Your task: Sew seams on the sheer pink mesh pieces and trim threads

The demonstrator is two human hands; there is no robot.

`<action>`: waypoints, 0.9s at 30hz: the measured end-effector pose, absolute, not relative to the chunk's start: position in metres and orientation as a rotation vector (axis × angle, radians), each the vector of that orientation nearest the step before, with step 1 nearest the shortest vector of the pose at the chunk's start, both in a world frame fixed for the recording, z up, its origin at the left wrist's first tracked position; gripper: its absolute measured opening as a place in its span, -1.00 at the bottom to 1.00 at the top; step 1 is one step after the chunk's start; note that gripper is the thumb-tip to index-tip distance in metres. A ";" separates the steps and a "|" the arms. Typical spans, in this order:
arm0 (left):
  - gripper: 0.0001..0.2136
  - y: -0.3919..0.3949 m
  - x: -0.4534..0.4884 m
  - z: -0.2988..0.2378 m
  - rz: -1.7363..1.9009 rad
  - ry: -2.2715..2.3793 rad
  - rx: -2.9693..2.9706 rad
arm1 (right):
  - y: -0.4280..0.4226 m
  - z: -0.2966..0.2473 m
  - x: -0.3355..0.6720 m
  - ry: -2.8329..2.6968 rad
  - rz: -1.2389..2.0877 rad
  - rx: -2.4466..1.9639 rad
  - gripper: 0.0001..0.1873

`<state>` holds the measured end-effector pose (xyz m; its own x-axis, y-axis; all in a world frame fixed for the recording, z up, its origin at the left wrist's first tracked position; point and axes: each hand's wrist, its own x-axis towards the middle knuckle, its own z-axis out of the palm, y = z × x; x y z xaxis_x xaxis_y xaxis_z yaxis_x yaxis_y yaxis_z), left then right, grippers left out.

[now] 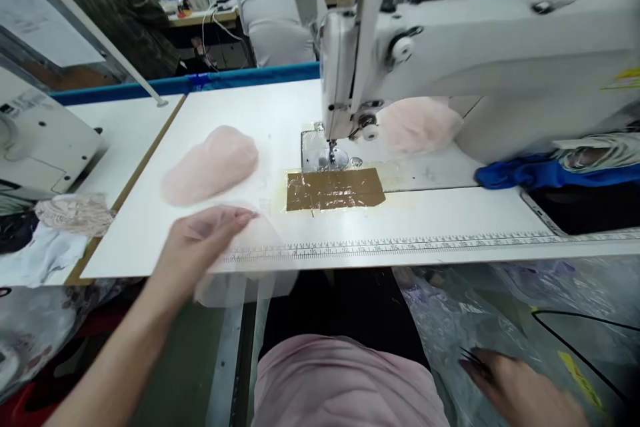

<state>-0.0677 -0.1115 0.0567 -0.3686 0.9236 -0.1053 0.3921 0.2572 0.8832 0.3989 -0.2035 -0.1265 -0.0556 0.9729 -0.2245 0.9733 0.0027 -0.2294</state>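
My left hand (200, 240) pinches the upper edge of a sheer, pale fabric piece (257, 237) between thumb and fingers. That piece drapes over the table's front edge, partly across the printed ruler strip. Just beyond it a pale pink fabric stack (213, 167) lies flat on the white table. Low on the right, off the table, my right hand (515, 383) is closed round a small dark two-pronged tool (475, 357), its thin tips pointing left. The sewing machine's needle and presser foot (332, 152) stand right of the left hand, with no fabric under them.
Brown tape (335, 189) covers the table before the needle plate. More pink fabric (420, 123) lies behind the machine head (350, 67). A phone (590, 207) and blue cloth (530, 173) are at the right. Clear plastic (465, 320) hangs below the table. Another person (120, 20) sits beyond.
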 end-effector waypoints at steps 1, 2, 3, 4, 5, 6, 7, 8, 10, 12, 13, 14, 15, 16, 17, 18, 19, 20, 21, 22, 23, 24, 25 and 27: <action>-0.65 -0.102 -0.076 0.070 1.022 1.969 1.288 | -0.198 -0.115 0.381 2.325 -0.598 2.073 -0.74; -0.63 -0.092 -0.081 0.085 0.994 2.074 1.413 | -0.192 -0.101 0.360 2.450 -0.650 2.035 -0.73; -0.63 -0.084 -0.084 0.099 0.982 2.212 1.563 | -0.186 -0.086 0.339 2.578 -0.677 2.009 -0.70; -0.63 -0.075 -0.082 0.111 0.991 2.387 1.757 | -0.180 -0.071 0.319 2.725 -0.707 1.969 -0.67; -0.63 -0.068 -0.077 0.120 0.920 2.517 1.961 | -0.173 -0.057 0.300 2.878 -0.712 1.921 -0.62; -0.64 -0.062 -0.067 0.126 0.790 2.615 2.139 | -0.167 -0.044 0.284 3.016 -0.695 1.873 -0.58; -0.64 -0.056 -0.055 0.127 0.670 2.695 2.237 | -0.159 -0.033 0.270 3.114 -0.676 1.836 -0.54; -0.60 -0.050 -0.040 0.124 0.475 2.652 2.287 | -0.150 -0.024 0.258 3.233 -0.633 1.798 -0.52; -0.67 -0.041 -0.008 0.108 0.216 2.336 2.366 | -0.129 -0.009 0.244 3.352 -0.491 1.765 -0.51; -0.75 -0.034 0.016 0.087 0.150 2.153 2.401 | -0.102 0.000 0.241 3.363 -0.305 1.795 -0.51; -0.74 -0.032 0.022 0.078 0.132 2.043 2.425 | -0.088 0.004 0.245 3.314 -0.258 1.817 -0.48; -0.69 -0.030 0.024 0.072 0.142 1.921 2.416 | -0.074 0.006 0.251 3.260 -0.192 1.844 -0.46; -0.65 -0.030 0.023 0.068 0.206 1.805 2.348 | -0.060 0.007 0.260 3.196 -0.125 1.873 -0.46; -0.62 -0.029 0.018 0.066 0.259 1.727 2.288 | -0.048 0.007 0.271 3.134 -0.077 1.884 -0.46; -0.62 -0.029 0.012 0.066 0.310 1.665 2.244 | -0.037 0.005 0.283 3.071 -0.023 1.895 -0.47; -0.63 -0.029 0.004 0.066 0.349 1.616 2.236 | -0.027 0.003 0.295 3.013 0.039 1.904 -0.48; -0.65 -0.028 -0.003 0.066 0.362 1.557 2.275 | -0.018 0.000 0.308 2.973 0.084 1.901 -0.50; -0.68 -0.027 -0.009 0.065 0.361 1.478 2.340 | -0.010 -0.003 0.320 2.963 0.132 1.894 -0.52; -0.70 -0.026 -0.013 0.062 0.348 1.388 2.414 | -0.003 -0.005 0.331 2.961 0.190 1.880 -0.54; -0.69 -0.025 -0.017 0.057 0.328 1.301 2.485 | 0.002 -0.007 0.340 2.957 0.259 1.865 -0.54; -0.67 -0.024 -0.018 0.052 0.309 1.239 2.549 | 0.007 -0.006 0.348 2.944 0.313 1.861 -0.55; -0.64 -0.023 -0.019 0.046 0.287 1.209 2.604 | 0.009 -0.004 0.353 2.933 0.348 1.864 -0.56; -0.61 -0.022 -0.018 0.040 0.265 1.193 2.658 | 0.010 0.000 0.355 2.933 0.357 1.875 -0.57; -0.54 -0.020 -0.013 0.029 0.234 1.205 2.729 | 0.005 0.013 0.345 3.001 0.241 1.908 -0.60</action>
